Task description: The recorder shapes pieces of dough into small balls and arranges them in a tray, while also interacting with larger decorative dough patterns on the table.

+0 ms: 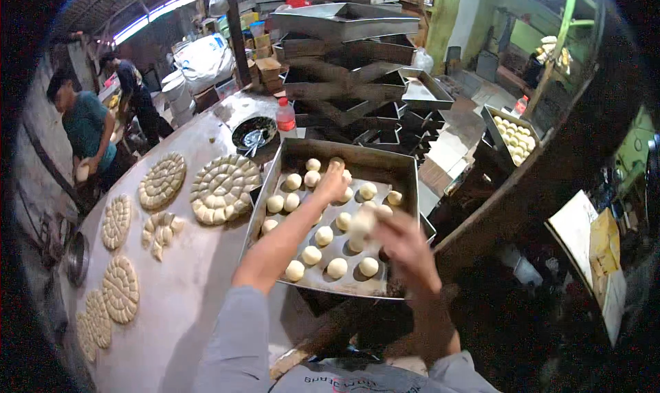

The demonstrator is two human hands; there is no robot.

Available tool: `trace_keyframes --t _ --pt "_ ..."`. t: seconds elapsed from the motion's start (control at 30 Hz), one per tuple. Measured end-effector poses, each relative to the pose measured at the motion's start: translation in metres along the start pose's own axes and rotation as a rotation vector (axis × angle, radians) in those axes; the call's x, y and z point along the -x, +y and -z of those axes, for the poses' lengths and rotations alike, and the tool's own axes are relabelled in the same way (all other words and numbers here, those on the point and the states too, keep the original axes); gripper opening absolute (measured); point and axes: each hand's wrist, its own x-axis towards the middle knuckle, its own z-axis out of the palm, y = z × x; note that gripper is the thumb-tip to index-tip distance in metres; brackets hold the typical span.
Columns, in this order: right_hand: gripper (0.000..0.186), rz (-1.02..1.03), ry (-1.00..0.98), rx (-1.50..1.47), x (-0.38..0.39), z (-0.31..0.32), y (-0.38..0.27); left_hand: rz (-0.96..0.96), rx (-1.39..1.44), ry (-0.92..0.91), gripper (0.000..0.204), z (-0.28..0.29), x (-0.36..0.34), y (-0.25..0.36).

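Observation:
A deep metal baking tray [400, 173] in front of me holds several round white dough balls [324, 235]. My left hand [333, 181] reaches to the tray's back middle, its fingers closed around a dough ball that they partly hide. Over the tray's right middle, my right hand [402, 235] is blurred, with a pale, smeared dough ball [364, 221] in its fingers. On the table to the left lie several flat rounds of segmented dough [223, 187] and some loose pieces [161, 231].
Stacked metal trays [344, 22] rise behind, beside a red-capped bottle [285, 121] and dark pan [254, 133]. Another tray of dough [512, 138] sits at right, near a wooden beam [495, 187]. Two co-workers [89, 132] [130, 94] stand at left beyond the table [179, 297].

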Motion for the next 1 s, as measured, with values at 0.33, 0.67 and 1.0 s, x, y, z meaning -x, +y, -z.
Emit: trace_keyframes --t 0.33,0.67,1.0 --pt "0.027 0.620 0.609 0.554 -0.172 -0.135 0.018 0.840 0.611 0.599 0.021 0.168 0.401 -0.119" --pt "0.032 0.024 -0.068 0.322 -0.180 -0.494 0.244 1.064 0.008 0.913 0.019 0.219 0.626 -0.187" --pt "0.037 0.278 0.015 0.942 -0.340 -0.553 0.261 1.029 0.716 1.114 0.012 0.241 0.629 -0.204"
